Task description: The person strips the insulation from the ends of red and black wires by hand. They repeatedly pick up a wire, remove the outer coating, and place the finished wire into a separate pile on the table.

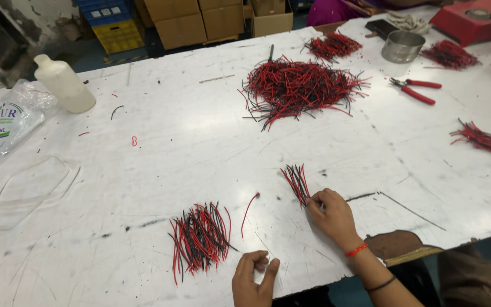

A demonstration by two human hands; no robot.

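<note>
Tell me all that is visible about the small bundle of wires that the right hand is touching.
The small bundle of wires is a thin bunch of short red and black insulated strands, lying flat on the worn white table. The strands run nearly parallel, tilted up and to the left, and fan out slightly at the far end. The right hand pinches the near end with its fingertips. A single loose red wire lies apart to its left.
</note>
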